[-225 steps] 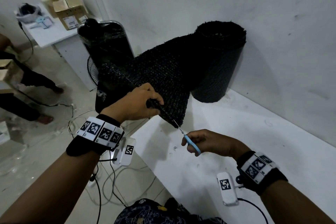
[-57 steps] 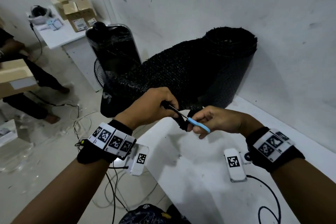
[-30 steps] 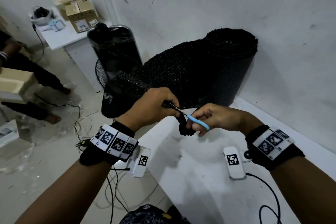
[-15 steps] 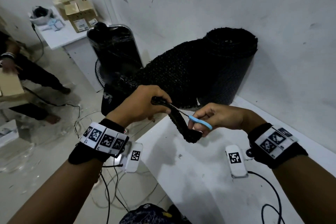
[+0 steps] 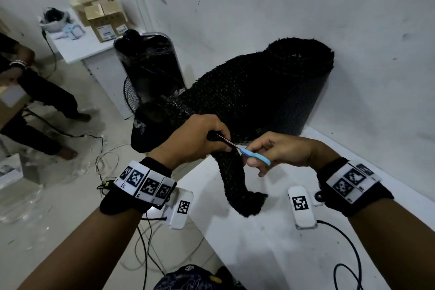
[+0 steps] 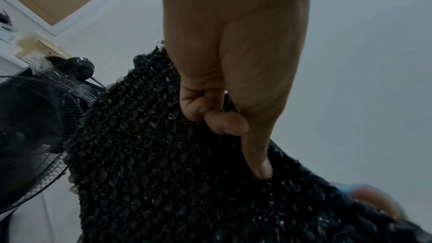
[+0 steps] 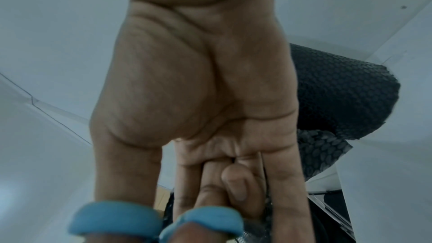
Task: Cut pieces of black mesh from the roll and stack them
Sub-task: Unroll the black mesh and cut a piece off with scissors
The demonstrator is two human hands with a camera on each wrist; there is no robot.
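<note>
a: head view first, and the right hand (image 5: 280, 152) is working the blue-handled scissors (image 5: 253, 154), thumb and a finger curled through the loops, blades pushed into the black mesh (image 5: 235, 106) right beside the other fist.

b: and the left hand (image 5: 196, 140)?

a: clenched tight on a bunched fold of mesh just beside the blades. from the wrist camera you see the fingers (image 6: 211, 110) curled in and the thumb pressed down onto the weave. my read: it's pulling the sheet taut so the blades bite instead of folding the mesh over.

b: where's the stock?

a: roll (image 5: 303, 87) stands upright on the white table (image 5: 270, 242), back against the wall (image 5: 306, 7), with the loose sheet running out left from it toward the hands. standing it there lets the sheet pay out sideways, i'd say.

b: that dark tail hanging down?

a: a strip of mesh (image 5: 237, 186) drooping below the scissors, its end curled on the tabletop. looks like the part already parted from the sheet, so i'd judge this cut is well along but not finished.

b: any stack yet?

a: none i can pick out. a black fan (image 5: 150, 75) stands behind the sheet, off the table's edge, and another person (image 5: 35, 99) stands far left, well clear.
</note>
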